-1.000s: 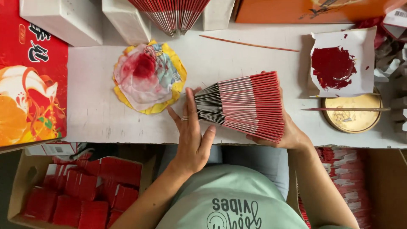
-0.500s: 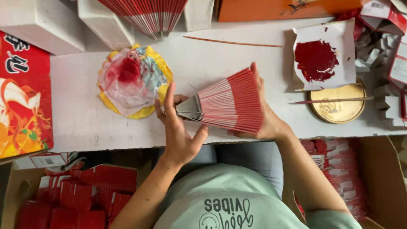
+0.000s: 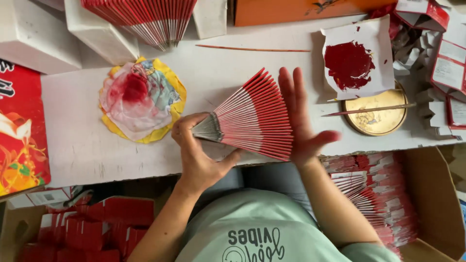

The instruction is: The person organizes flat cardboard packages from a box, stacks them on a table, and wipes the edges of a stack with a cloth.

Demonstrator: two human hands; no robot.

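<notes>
A fanned stack of red-edged paper slips (image 3: 252,119) lies spread on the white table (image 3: 87,145) right in front of me. My left hand (image 3: 196,155) pinches the narrow grey end of the fan between thumb and fingers. My right hand (image 3: 301,121) rests flat against the fan's wide red end, fingers straight and pointing away from me, thumb out to the side. It grips nothing.
A red-stained pad on yellow paper (image 3: 141,99) lies left of the fan. To the right sit a white paper with red paste (image 3: 357,63) and a gold round lid (image 3: 378,116) with a stick across it. Another fan (image 3: 145,17) and white boxes (image 3: 34,39) stand behind. Cardboard boxes of red packs (image 3: 97,228) flank my lap.
The fan has spread wider and turned on the table. My right hand has come out from under it and flattened against its right edge. My left hand now pinches the narrow end.
</notes>
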